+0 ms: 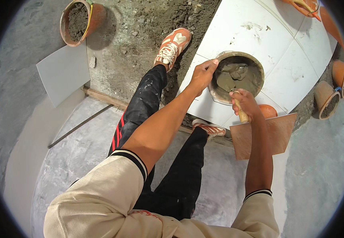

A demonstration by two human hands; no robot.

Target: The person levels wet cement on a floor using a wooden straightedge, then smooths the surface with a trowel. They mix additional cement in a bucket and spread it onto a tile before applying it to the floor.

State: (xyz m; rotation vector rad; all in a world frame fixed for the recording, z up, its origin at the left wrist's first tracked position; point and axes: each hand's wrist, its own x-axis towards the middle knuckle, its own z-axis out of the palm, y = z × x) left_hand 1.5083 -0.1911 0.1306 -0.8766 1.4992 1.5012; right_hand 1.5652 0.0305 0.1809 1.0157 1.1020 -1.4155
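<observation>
My left hand (202, 78) grips the rim of a round bucket (221, 94) of wet grey mortar (233, 73), which sits on white tiles (275, 59). My right hand (245, 103) is closed on the wooden handle (241, 113) of a tool at the bucket's near side; its working end is in or behind the mortar and is hard to make out. Just beyond that hand lie an orange rounded object (268, 112), partly hidden, and a square brown tile (279, 139) at the edge of the white tiles.
Buckets of grey material stand top left (93, 29) and at right (322, 95) (338, 71); orange containers (299, 6) are at top right. A pale board (63, 75), a wooden strip (106, 97) and a metal rod (80, 127) lie left. My feet (174, 47) straddle the step's edge.
</observation>
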